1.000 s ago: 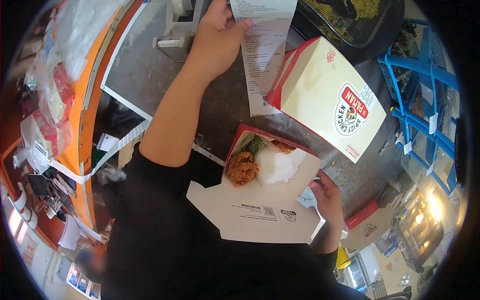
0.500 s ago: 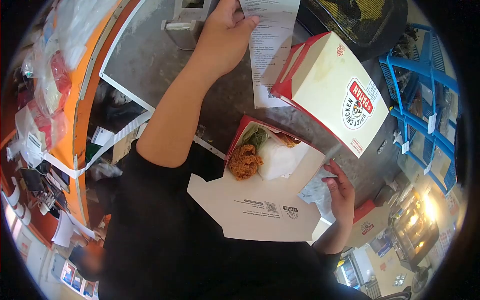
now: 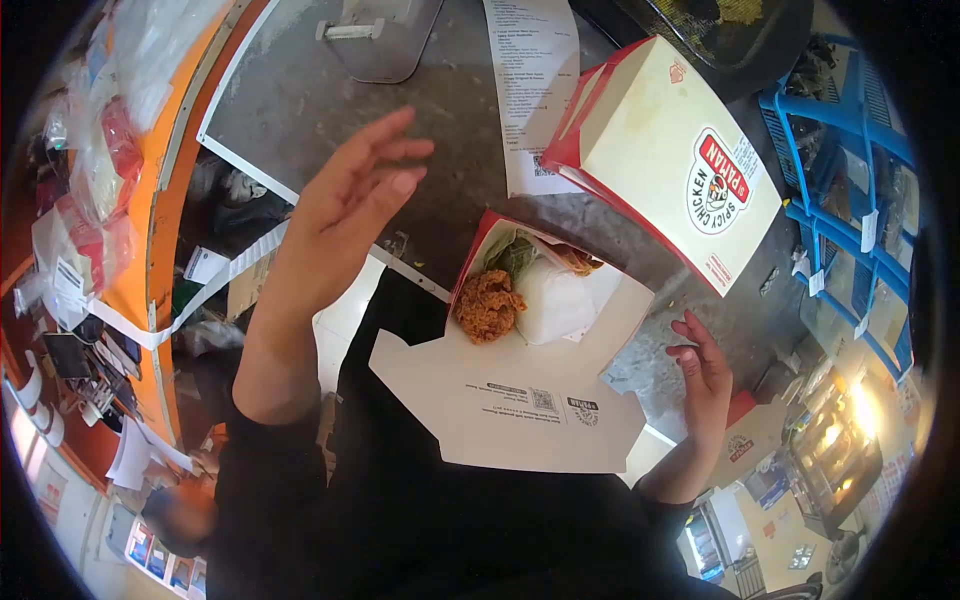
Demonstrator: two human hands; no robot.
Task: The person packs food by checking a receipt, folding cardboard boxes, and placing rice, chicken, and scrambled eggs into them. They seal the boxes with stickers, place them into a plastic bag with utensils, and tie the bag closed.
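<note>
My left hand hovers above the grey tabletop with its fingers apart and nothing in it. To the right of the open food box, my right hand is also empty, its fingers spread. Inside the open box are fried chicken, a white wrapped packet and a green leaf. The box's printed lid flap lies folded out toward my body. Beyond it, a closed Spicy Chicken box rests beside a long printed receipt.
A grey device stands at the back edge, and a black container at the back right. Blue baskets are on the right. Plastic bags hang by the orange counter edge. Another printed box sits lower right.
My left hand has drawn back from the receipt toward the lower left, leaving the receipt on the table. My right hand has shifted slightly right, away from the open box.
</note>
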